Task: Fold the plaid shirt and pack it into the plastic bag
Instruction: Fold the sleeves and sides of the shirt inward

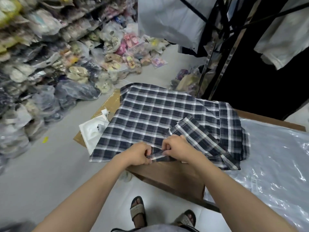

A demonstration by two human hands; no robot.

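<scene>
A navy and white plaid shirt [150, 113] lies spread over the brown cardboard work surface [170, 173], its left part hanging past the edge. A sleeve is folded across its right side. My left hand [138, 154] and my right hand [175, 146] sit close together at the shirt's near edge, both pinching the same strip of fabric. A clear plastic bag [274, 156] lies flat on the surface to the right of the shirt, apart from both hands.
Piles of bagged goods [41, 72] fill the shelves and floor on the left. A white tray [92, 131] and flat cardboard [110, 104] lie on the floor under the shirt's left edge. Hanging garments on a dark rack [234, 39] stand behind. My sandalled feet [138, 211] are below.
</scene>
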